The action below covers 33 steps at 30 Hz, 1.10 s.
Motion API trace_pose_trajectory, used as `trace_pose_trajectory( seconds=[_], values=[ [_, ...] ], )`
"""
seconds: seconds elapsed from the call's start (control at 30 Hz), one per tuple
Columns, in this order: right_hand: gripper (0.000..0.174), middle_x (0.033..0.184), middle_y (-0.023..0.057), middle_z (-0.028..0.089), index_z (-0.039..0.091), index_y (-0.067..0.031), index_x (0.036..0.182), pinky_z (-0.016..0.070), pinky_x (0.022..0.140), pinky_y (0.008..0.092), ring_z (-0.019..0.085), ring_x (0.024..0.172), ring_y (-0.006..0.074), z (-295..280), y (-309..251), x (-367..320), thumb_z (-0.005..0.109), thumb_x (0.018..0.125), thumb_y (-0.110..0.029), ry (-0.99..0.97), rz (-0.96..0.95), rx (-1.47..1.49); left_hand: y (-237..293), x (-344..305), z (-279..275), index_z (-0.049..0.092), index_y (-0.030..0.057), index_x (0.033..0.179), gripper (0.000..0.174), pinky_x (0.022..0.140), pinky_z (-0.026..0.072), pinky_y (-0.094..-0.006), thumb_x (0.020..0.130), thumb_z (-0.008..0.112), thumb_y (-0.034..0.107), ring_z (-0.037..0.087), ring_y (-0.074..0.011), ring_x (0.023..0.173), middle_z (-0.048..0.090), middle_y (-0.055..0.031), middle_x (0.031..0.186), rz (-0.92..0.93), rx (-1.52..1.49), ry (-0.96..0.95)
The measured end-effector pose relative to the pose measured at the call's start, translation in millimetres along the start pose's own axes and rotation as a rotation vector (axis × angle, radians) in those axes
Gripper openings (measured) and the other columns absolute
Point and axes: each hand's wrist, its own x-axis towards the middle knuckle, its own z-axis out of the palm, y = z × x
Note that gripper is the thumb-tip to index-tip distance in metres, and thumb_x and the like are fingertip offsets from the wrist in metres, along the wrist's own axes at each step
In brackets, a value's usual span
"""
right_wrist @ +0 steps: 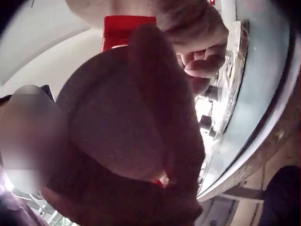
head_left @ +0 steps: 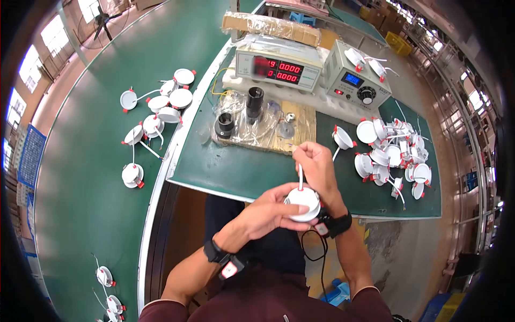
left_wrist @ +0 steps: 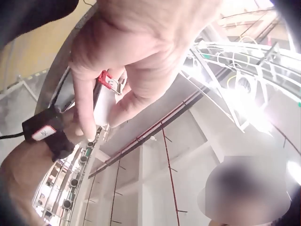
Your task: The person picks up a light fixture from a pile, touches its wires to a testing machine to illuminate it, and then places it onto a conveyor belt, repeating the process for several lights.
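My left hand [head_left: 263,214] grips a white round downlight [head_left: 303,200] by its rim, thumb across its face, just in front of the bench edge. A short white cable [head_left: 301,177] rises from the downlight's far side. Its free end is pinched between the thumb and fingertips of my right hand [head_left: 317,163], close to the front of the wooden board. In the left wrist view a red spring clip [left_wrist: 109,81] shows beside the fingers. The right wrist view has the downlight [right_wrist: 108,113] large and in shadow, with left-hand fingers lying over it.
A wooden board [head_left: 307,115] bears black cylindrical sockets [head_left: 254,102] and plastic wrap. Behind it stand a meter with red digits [head_left: 279,70] and a grey power supply [head_left: 357,80]. Many downlights [head_left: 391,153] are heaped at right; several more [head_left: 169,99] lie on the left green table.
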Motion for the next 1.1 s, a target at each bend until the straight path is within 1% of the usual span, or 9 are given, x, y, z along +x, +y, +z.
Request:
trace_pose_trajectory(
  seconds=[0.07,0.1,0.3,0.33,0.4,0.5,0.57,0.97,1.1],
  values=[
    [0.023,0.061,0.0012,0.06,0.064,0.0036,0.08,0.0387,0.047,0.0253,0.052,0.054,0.0044,-5,6,25,0.065,0.093,-0.015,0.029,-0.031,-0.094,10,23,-8,0.047,0.0002,0.137,0.048,0.09,0.0629,-0.0408,0.092,0.064,-0.004,0.068,-0.0389,0.109,0.065,-0.0187,0.123,0.028,-0.034,0.006],
    [0.024,0.061,0.0013,0.06,0.064,0.0041,0.079,0.0383,0.046,0.0257,0.051,0.054,0.0045,-7,10,37,0.066,0.093,-0.015,0.041,-0.044,-0.127,16,31,-9,0.049,-0.0005,0.133,0.044,0.091,0.0628,-0.041,0.092,0.064,-0.004,0.069,-0.0389,0.108,0.065,-0.019,0.121,0.037,-0.024,0.013],
    [0.022,0.062,0.0042,0.062,0.066,0.0083,0.081,0.0432,0.048,0.027,0.054,0.054,0.0077,-14,19,70,0.066,0.086,-0.013,0.022,-0.05,-0.184,39,55,-14,0.049,0.0001,0.132,0.045,0.093,0.062,-0.0419,0.091,0.064,-0.005,0.068,-0.0395,0.11,0.064,-0.0189,0.123,0.009,-0.059,0.042],
    [0.022,0.063,0.0036,0.062,0.066,0.007,0.081,0.043,0.049,0.0265,0.054,0.055,0.0074,-14,20,72,0.066,0.087,-0.014,0.017,-0.039,-0.192,41,56,-15,0.049,0.0003,0.132,0.045,0.093,0.0618,-0.042,0.091,0.064,-0.005,0.068,-0.0397,0.11,0.064,-0.0188,0.124,0.006,-0.073,0.039],
    [0.022,0.064,0.0023,0.062,0.065,0.0043,0.08,0.0425,0.051,0.0254,0.055,0.057,0.0067,-15,23,75,0.067,0.089,-0.015,0.009,-0.016,-0.207,44,58,-19,0.049,0.0004,0.133,0.044,0.096,0.0601,-0.0437,0.091,0.063,-0.005,0.066,-0.0388,0.113,0.063,-0.0183,0.126,-0.013,-0.091,0.021],
    [0.022,0.062,0.0073,0.064,0.067,0.0071,0.079,0.0462,0.05,0.0286,0.059,0.057,0.0097,-14,21,77,0.067,0.084,-0.014,0.045,-0.011,-0.219,42,62,-24,0.049,0.0008,0.133,0.043,0.101,0.0574,-0.0462,0.092,0.063,-0.004,0.065,-0.0369,0.115,0.063,-0.0172,0.127,0.006,-0.097,0.022],
    [0.022,0.062,0.008,0.064,0.067,0.0066,0.078,0.0471,0.051,0.0294,0.06,0.057,0.0105,-14,21,78,0.067,0.083,-0.015,0.057,-0.012,-0.256,45,62,-22,0.051,0.0007,0.132,0.043,0.105,0.0538,-0.0487,0.091,0.064,-0.004,0.065,-0.0341,0.116,0.063,-0.0156,0.127,-0.011,-0.075,0.028],
    [0.023,0.062,0.0111,0.066,0.07,0.0039,0.079,0.0501,0.058,0.033,0.062,0.058,0.015,-14,34,83,0.069,0.079,-0.019,0.104,-0.012,-0.288,47,68,-28,0.054,0.0002,0.132,0.046,0.1,0.0567,-0.0445,0.09,0.07,0.002,0.067,-0.0344,0.113,0.064,-0.0151,0.126,-0.032,0.068,0.069],
    [0.023,0.061,0.011,0.065,0.07,0.0038,0.079,0.0495,0.056,0.0329,0.061,0.056,0.0149,-15,33,84,0.069,0.078,-0.019,0.104,-0.008,-0.293,47,70,-28,0.054,0.001,0.132,0.046,0.099,0.0571,-0.0438,0.089,0.071,0.003,0.068,-0.0345,0.112,0.065,-0.0151,0.125,-0.033,0.068,0.065]
  ],
)
